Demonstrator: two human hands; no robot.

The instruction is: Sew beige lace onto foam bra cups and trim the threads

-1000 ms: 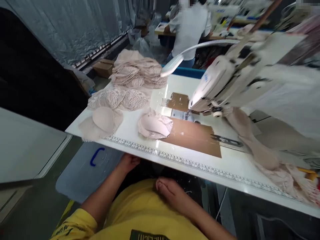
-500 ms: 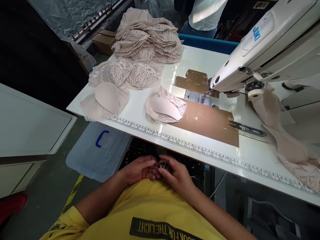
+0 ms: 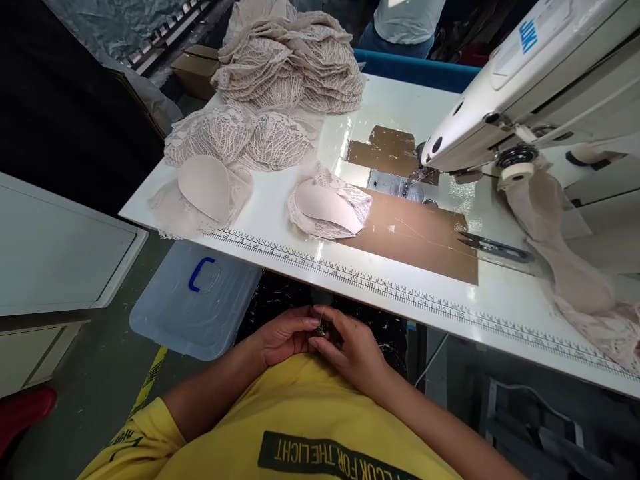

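Observation:
In front of my yellow shirt, below the table edge, both hands meet at a small metal bobbin case (image 3: 323, 329). My right hand (image 3: 353, 343) pinches it between thumb and fingers. My left hand (image 3: 285, 337) is closed, its thumb and fingertips against the case's left side; its lower fingers are partly hidden. A fine thread rises from the case. On the sewing table (image 3: 435, 307) above lie a lace piece with a foam cup (image 3: 327, 208) and, to its left, another foam cup (image 3: 205, 187) on lace fabric.
A white sewing machine (image 3: 500, 93) stands at the right, with thread snips (image 3: 495, 250) and hanging beige fabric (image 3: 575, 267) nearby. Stacked lace cups (image 3: 290, 60) fill the back left. A clear plastic lid (image 3: 200, 307) sits below the table. Another person (image 3: 407, 23) is beyond it.
My left hand has moved in closer to the bobbin case, and its fingers now meet it. The case has tilted slightly. The whole view has shifted a little.

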